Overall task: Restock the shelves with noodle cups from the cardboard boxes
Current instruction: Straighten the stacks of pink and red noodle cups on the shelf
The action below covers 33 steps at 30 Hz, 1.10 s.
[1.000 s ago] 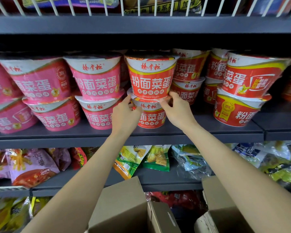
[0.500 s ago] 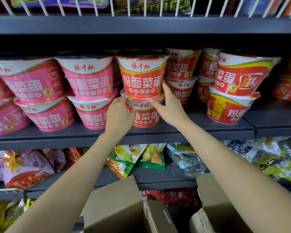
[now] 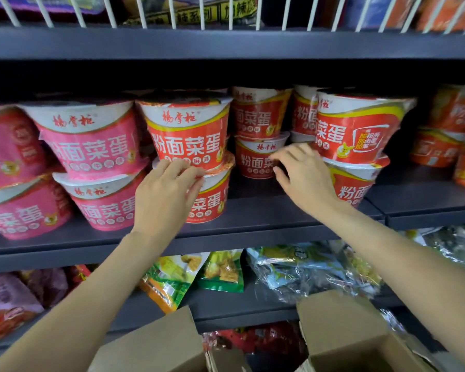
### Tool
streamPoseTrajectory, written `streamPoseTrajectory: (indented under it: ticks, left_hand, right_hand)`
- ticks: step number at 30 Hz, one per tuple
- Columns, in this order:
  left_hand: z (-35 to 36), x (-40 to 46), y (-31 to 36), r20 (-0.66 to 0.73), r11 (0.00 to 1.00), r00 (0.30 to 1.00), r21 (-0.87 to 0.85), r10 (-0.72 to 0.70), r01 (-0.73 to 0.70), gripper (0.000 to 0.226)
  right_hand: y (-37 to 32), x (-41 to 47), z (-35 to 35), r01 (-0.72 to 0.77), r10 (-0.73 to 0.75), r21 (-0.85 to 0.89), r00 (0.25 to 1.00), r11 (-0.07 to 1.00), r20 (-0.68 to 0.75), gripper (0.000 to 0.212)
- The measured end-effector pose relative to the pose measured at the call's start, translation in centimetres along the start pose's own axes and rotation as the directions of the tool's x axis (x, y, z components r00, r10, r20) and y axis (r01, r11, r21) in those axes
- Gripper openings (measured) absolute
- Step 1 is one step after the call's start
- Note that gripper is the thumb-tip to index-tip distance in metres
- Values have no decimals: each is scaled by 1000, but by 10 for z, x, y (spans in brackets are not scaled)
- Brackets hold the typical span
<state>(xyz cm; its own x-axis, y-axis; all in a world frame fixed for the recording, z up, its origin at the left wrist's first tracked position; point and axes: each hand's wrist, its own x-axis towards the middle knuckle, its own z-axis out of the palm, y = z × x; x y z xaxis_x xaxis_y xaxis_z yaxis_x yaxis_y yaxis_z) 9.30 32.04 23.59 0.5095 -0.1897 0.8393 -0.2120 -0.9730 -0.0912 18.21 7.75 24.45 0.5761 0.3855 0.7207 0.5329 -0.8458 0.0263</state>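
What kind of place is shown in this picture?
Most likely a grocery or convenience store aisle. Dark metal shelves hold stacked noodle cups, snack bags fill the shelf below, and open cardboard boxes stand in front for restocking.

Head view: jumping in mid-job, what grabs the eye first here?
Two-high stacks of noodle cups fill the middle shelf: pink cups left, red cups right. Center, the left hand touches the red stack, the right hand reaches beside it. Open cardboard boxes sit below.
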Motion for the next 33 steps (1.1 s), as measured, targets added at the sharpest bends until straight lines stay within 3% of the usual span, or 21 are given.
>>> streamPoseTrajectory:
  ticks: [2,5,11,18,25,27,30,32,33]
  left_hand:
    - [0,4,-3,-18,1000,999,-16,26,-27,16]
    - [-2,5,-7,-8,999,999,-4,32,-32,16]
    - [1,4,-7,-49,999,998,-10,38,-39,17]
    - [2,3,-6,-72,999,997,-22,22,-24,15]
    - [1,4,-7,-56,999,998,-40,19,-21,13]
    - [0,5,-7,-48,999,999,-36,19,-20,13]
    - [1,5,-7,-37,999,999,-37,17,-18,14]
    - [1,4,-6,-32,999,999,-37,15,-16,14]
    - [1,4,-6,-34,999,999,-38,14,-15,14]
  right_hand:
    - [13,25,26,-19,20,-118,1000,993,3,29]
    - [23,54,63,-107,119,-156,990,982,71,37]
    - [20,70,87,-298,300,46,952,954,-59,29]
    - [33,63,81,-194,228,227,964,954,-137,13]
    - [13,78,81,-327,328,42,945,944,-11,22]
    - [8,74,70,-273,270,-32,960,961,-74,26]
    - [5,73,53,-40,-7,-185,968,982,-250,26]
    - [1,83,42,73,-137,-268,964,961,-227,26]
    - [-2,89,37,87,-132,-256,977,963,-164,25]
